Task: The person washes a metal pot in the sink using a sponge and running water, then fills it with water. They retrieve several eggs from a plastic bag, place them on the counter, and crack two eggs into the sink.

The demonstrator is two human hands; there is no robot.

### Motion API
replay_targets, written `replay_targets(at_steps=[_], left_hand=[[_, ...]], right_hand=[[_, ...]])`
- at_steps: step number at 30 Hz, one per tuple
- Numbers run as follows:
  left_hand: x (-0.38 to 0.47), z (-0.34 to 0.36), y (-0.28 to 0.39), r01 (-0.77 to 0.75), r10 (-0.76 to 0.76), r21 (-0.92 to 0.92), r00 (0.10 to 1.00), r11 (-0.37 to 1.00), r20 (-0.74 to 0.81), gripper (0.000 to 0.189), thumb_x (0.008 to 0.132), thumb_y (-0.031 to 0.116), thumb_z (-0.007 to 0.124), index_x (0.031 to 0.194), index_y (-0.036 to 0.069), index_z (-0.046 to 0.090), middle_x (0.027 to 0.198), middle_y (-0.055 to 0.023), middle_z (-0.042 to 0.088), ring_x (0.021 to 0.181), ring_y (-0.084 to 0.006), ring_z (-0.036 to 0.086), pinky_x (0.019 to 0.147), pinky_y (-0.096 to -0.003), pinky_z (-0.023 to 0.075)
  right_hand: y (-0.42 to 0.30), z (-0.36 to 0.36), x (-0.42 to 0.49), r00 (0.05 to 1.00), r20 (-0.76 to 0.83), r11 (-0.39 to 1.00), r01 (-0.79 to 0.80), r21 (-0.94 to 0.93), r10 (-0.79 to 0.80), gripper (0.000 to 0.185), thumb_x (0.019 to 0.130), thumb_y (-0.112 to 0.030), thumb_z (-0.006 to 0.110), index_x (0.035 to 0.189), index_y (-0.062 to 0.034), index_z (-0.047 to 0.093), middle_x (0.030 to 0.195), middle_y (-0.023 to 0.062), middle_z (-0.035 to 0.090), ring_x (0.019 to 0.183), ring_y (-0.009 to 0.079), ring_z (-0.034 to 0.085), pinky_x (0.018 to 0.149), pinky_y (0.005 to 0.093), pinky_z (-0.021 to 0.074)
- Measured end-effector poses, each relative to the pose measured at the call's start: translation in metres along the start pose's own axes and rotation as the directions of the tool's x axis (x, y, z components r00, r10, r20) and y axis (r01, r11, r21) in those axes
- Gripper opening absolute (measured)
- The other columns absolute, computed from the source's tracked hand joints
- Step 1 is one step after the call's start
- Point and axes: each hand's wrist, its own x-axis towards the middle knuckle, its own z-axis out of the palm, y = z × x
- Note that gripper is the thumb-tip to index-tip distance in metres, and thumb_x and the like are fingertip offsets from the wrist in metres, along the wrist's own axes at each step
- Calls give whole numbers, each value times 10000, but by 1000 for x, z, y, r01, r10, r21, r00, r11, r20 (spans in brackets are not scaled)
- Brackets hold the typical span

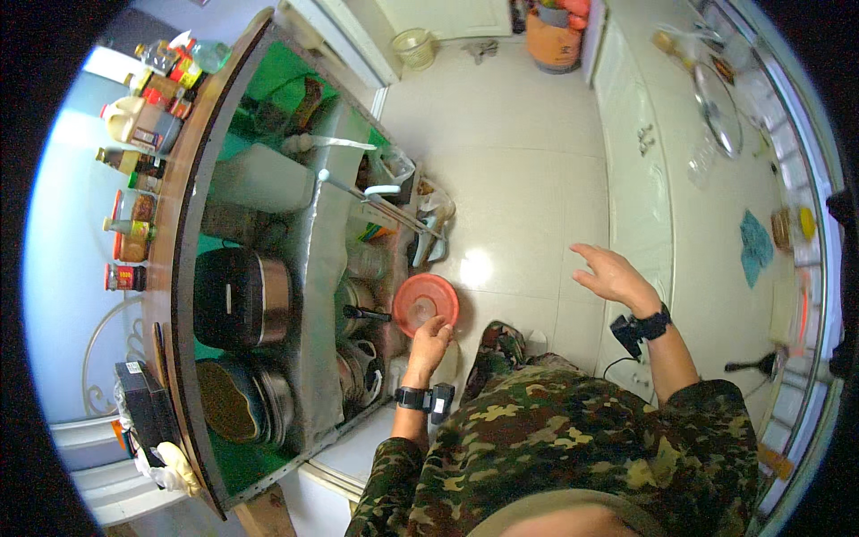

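Observation:
My left hand (pixel 431 346) curls its fingers at the near rim of a round red plastic lid (pixel 411 290). Beneath my wrist, a pale container (pixel 448 366) is partly hidden. Out over the floor to the right, my right hand (pixel 614 275) hangs in the air, fingers spread and holding nothing. Beside the lid, a black handle (pixel 366 313) juts from a pot on the lower shelf of a metal rack (pixel 322 268). Both wrists wear black strapped devices.
A black rice cooker (pixel 245 299) and stacked pans (pixel 251 403) fill the rack. Bottles and jars (pixel 144 124) line its wooden top. White cabinets and a counter (pixel 704 221) run along the right. An orange bucket (pixel 553 40) and a wastebasket (pixel 414 50) stand at the far end.

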Motion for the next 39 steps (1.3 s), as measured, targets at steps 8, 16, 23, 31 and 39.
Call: replay_targets(at_steps=[8,16,23,31,39], left_hand=[[116,-26,62,13,-21,-144,998,989,-52,411,926,171,564,1247,-84,530,1078,-163,656,896,-183,643,764,-310,522],[233,-64,162,-143,104,-351,986,925,-128,436,946,176,567,1305,-55,481,1153,-113,609,994,-173,604,882,-305,494],[264,-56,189,-126,-97,-488,909,864,-405,415,936,162,578,1290,-43,507,1122,-101,624,957,-150,603,841,-291,493],[281,40,240,-196,-606,-808,569,556,-556,432,946,202,578,1292,-46,509,1063,-99,634,901,-152,621,814,-290,512],[298,131,282,-396,-777,-863,416,313,-472,440,948,179,569,1318,-43,481,1131,-126,622,921,-158,618,820,-280,499]], right_hand=[[-55,-43,222,933,283,964,253,-78,-222,458,894,-244,581,1261,22,521,1140,247,620,1062,378,593,914,438,471],[-62,-91,411,835,513,937,316,-149,-200,480,889,-265,587,1262,33,534,1164,269,609,1050,373,612,903,422,491],[-78,-86,575,589,748,797,588,-136,-307,478,890,-280,603,1263,13,545,1082,241,650,986,343,639,847,406,507],[-124,-25,701,240,930,514,855,-66,-279,469,871,-293,584,1209,33,581,1080,266,644,1030,380,621,913,417,484],[-111,44,729,111,955,258,965,-39,-274,441,869,-268,601,1195,28,585,1068,271,639,1008,399,616,889,434,488]])
